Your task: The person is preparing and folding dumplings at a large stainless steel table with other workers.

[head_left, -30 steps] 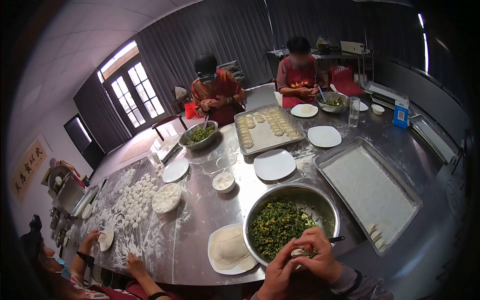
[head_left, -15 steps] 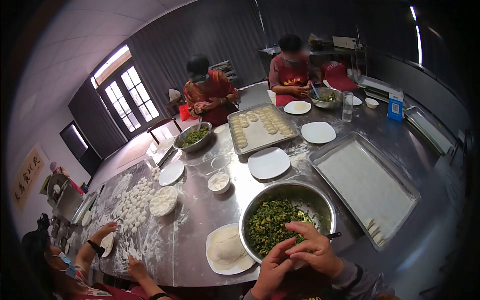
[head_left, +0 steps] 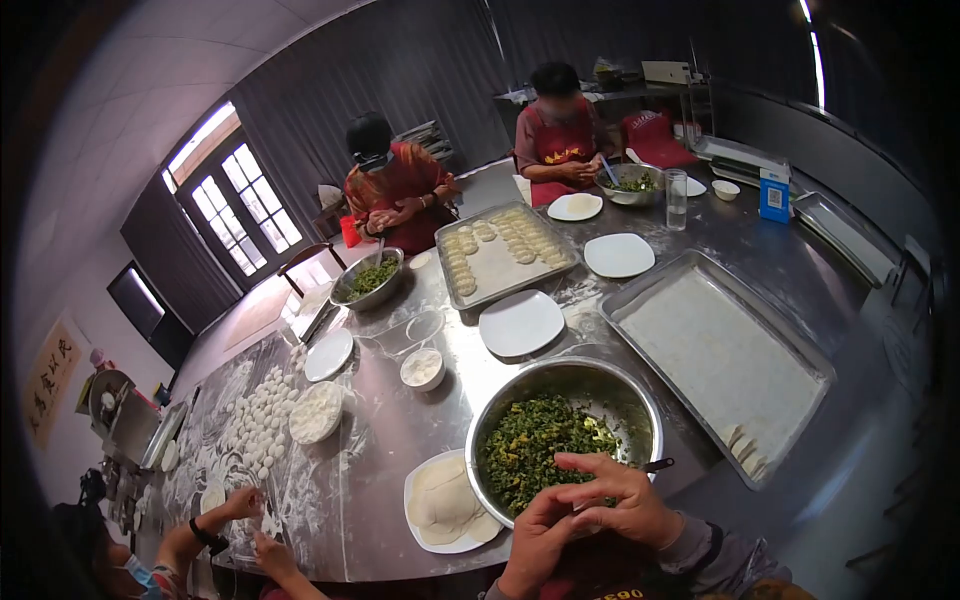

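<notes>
My left hand (head_left: 543, 540) and my right hand (head_left: 625, 508) meet at the near rim of a steel bowl (head_left: 474, 470). Their fingers are pinched together around a dumpling, mostly hidden; only a pale edge shows between the thumbs. Chopped green filling (head_left: 540, 440) with yellow bits lies in the bowl, and a dark utensil handle (head_left: 657, 465) pokes over its right rim. Left of my hands, a stack of round dough wrappers (head_left: 450, 505) rests on a white plate (head_left: 415, 490). A few dumplings (head_left: 745, 452) sit at the near corner of a large metal tray (head_left: 710, 340) on the right.
Beyond the bowl are a white plate (head_left: 521, 323), a flour bowl (head_left: 422, 369) and a tray of dumplings (head_left: 465, 297). Dough pieces (head_left: 265, 415) lie on the floured left side, near a co-worker's hands (head_left: 245, 505). Two people work across the table.
The view has shifted slightly, so the table appears further left. My hands stay pinched together in nearly the same pose. The left co-worker's hands have come closer together.
</notes>
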A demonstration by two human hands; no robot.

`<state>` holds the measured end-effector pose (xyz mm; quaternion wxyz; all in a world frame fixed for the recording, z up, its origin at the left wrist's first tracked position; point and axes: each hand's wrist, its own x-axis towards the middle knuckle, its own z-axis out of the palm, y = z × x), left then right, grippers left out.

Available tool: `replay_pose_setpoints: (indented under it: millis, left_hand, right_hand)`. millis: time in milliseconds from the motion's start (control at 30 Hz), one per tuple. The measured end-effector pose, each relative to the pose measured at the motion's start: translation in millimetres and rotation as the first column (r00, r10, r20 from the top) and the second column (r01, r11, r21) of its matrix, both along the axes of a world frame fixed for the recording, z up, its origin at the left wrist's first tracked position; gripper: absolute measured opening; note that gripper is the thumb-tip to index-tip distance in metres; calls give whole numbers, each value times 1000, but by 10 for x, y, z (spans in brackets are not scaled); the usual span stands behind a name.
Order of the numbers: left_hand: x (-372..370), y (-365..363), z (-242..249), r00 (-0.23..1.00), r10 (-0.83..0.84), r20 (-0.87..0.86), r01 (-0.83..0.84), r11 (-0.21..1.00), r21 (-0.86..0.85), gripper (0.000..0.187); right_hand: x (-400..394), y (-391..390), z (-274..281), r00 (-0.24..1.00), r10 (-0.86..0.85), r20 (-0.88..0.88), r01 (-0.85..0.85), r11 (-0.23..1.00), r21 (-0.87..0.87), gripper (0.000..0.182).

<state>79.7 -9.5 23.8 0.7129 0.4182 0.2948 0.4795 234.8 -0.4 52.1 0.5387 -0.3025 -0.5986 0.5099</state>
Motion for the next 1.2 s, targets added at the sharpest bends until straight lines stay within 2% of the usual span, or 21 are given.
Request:
replay_pose_setpoints:
  millis: [33,133,333,433,533,633,733,867,1000,1200]
  left_hand:
    - [-19,41,-51,999,-33,-27,34,998,58,31]
    - [-4,10,1,999,31,-39,-28,997,70,30]
    - [25,10,-114,989,126,-83,-120,990,74,28]
    - [53,35,-143,989,145,-12,-143,984,108,29]
    - [76,6,-86,992,126,23,-128,988,88,34]
    - [122,-2,3,991,116,61,-120,991,67,39]
    - [65,39,27,977,18,214,7,993,-119,42]
    - [44,100,85,948,-50,313,71,996,-56,45]
    - [70,83,56,941,-71,332,111,988,-106,50]
    - [95,85,-17,952,-58,301,104,985,-140,51]
  right_hand:
    - [7,15,-35,995,-52,91,43,994,101,20]
    - [33,39,-202,996,-50,72,40,990,138,19]
    - [31,96,-237,972,-137,191,60,929,364,18]
    - [-34,16,-200,994,-104,36,98,985,140,17]
    - [-44,-10,-230,987,-159,-10,159,980,121,16]
    - [-27,48,-344,982,-186,24,178,965,192,15]
    - [-33,129,-281,971,-221,97,191,950,245,16]
    - [-31,150,-166,962,-233,141,202,959,200,13]
    - [-43,138,-295,949,-299,97,271,935,230,14]
    - [-14,199,-362,954,-280,109,237,925,297,19]
